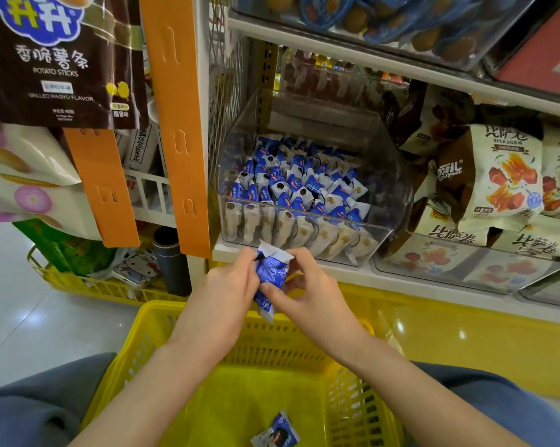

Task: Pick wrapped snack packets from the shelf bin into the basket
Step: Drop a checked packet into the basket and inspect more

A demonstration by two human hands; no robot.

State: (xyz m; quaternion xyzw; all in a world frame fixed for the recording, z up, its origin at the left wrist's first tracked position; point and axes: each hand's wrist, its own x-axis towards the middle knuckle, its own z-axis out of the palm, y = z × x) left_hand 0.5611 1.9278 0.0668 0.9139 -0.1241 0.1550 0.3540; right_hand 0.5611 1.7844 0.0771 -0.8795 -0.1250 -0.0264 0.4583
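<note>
Left hand: left hand point(228, 288) curls its fingers round the upper left side of a small bunch of blue-and-white snack packets point(271, 279).
Right hand: right hand point(304, 291) pinches the same bunch from the right, thumb low, fingers bent over the top.
Held packets: in the air between shelf edge and basket, above the basket's far rim.
Shelf bin: clear plastic bin point(391, 201), rows of the same packets standing inside, left part fuller.
Basket: yellow slotted basket point(162, 321) below the hands; one packet point(277, 432) lies on its floor.
Beside the bin: cream snack bags point(498, 175) stacked to the right.
Left of shelf: orange hanging strips point(175, 124), a brown bag of potato sticks point(59, 59).
</note>
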